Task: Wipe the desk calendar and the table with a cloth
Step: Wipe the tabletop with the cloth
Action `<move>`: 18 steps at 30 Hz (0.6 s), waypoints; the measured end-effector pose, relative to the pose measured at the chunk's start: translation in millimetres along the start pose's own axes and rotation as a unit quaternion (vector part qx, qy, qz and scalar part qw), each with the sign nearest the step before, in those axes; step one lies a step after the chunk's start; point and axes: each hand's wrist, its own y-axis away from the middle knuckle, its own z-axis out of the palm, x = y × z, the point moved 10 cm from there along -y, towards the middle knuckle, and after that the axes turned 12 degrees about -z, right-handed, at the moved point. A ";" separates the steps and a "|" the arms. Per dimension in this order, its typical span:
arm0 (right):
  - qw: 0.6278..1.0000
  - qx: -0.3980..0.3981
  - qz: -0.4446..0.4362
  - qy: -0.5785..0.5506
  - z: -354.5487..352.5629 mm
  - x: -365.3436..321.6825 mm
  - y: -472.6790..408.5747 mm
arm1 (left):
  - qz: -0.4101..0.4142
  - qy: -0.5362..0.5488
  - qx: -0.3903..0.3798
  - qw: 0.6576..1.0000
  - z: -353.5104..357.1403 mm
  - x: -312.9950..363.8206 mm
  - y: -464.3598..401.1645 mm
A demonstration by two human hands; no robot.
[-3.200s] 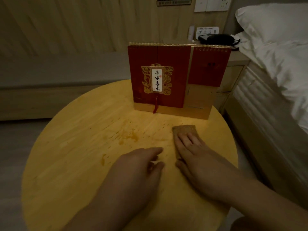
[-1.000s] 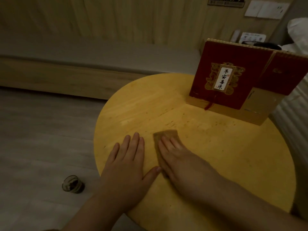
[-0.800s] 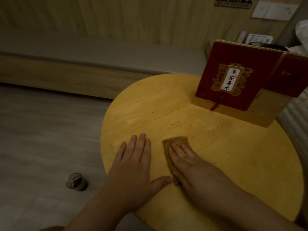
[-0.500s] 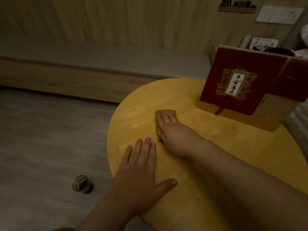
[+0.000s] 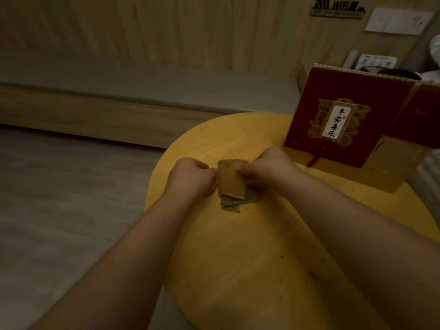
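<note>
A small folded brown cloth (image 5: 230, 181) is held just above the round yellow wooden table (image 5: 262, 258), near its far left edge. My left hand (image 5: 190, 178) pinches the cloth's left side and my right hand (image 5: 266, 171) pinches its right side, both with fingers curled. The cloth's lower layers hang loose and show a greenish underside. The red desk calendar (image 5: 352, 120) with a gold frame and a white label stands upright on its tan base at the far right of the table, a little beyond my right hand. Small dark specks lie on the table near me.
A low wooden bench ledge (image 5: 119, 110) runs along the panelled wall behind the table. Grey floor (image 5: 59, 210) lies to the left. A wifi sign (image 5: 337, 8) and wall switches (image 5: 400, 21) are at the upper right, with white bedding (image 5: 428, 184) at the right edge.
My right hand has stopped pressing the cloth flat on the table and lifted it. My left hand left the tabletop and took the cloth's other side. The view has shifted left.
</note>
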 end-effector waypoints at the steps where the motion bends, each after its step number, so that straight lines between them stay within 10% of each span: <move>1: 1.000 -0.003 0.007 -0.004 4.2 -1.7 -0.3 | -0.012 -0.004 -0.007 1.000 6.1 3.6 -4.2; 13: 0.936 -0.080 -0.045 -0.338 54.6 -57.2 27.9 | 0.029 0.141 -0.039 0.989 -47.2 1.8 4.4; 18: 0.972 -0.027 -0.061 -0.225 75.8 -70.2 15.4 | 0.039 0.076 0.022 0.996 -83.3 1.6 -11.1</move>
